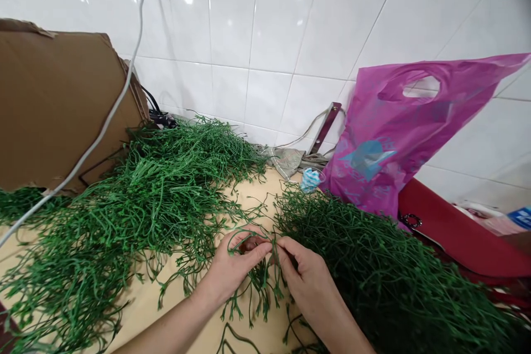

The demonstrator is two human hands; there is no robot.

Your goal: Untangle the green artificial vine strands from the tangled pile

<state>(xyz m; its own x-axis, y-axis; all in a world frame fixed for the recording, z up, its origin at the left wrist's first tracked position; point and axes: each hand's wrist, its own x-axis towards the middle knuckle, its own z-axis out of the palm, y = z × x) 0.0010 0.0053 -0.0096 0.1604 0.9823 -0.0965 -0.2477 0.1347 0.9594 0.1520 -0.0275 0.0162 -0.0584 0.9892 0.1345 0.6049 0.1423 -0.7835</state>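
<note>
My left hand [238,263] is closed around thin green artificial plant stems [259,282], whose branched tips hang below it over the table. Close beside it, my right hand [301,265] pinches a stem between thumb and fingers, so both hands meet at the same small bunch. A large heap of bright green stems [166,188] spreads to the left and behind my hands. To the right lies a darker pile of similar stems [373,254], reaching the lower right corner. A few loose stems [236,337] lie at the front edge.
A cardboard box [62,105] stands at the left with a white cable [112,113] crossing it. The purple plastic bag [385,138] stands behind the right pile, near a red item [464,232]. Beside the bag is a blue-and-white crumpled piece [310,180]. White tiles [269,27] cover the wall.
</note>
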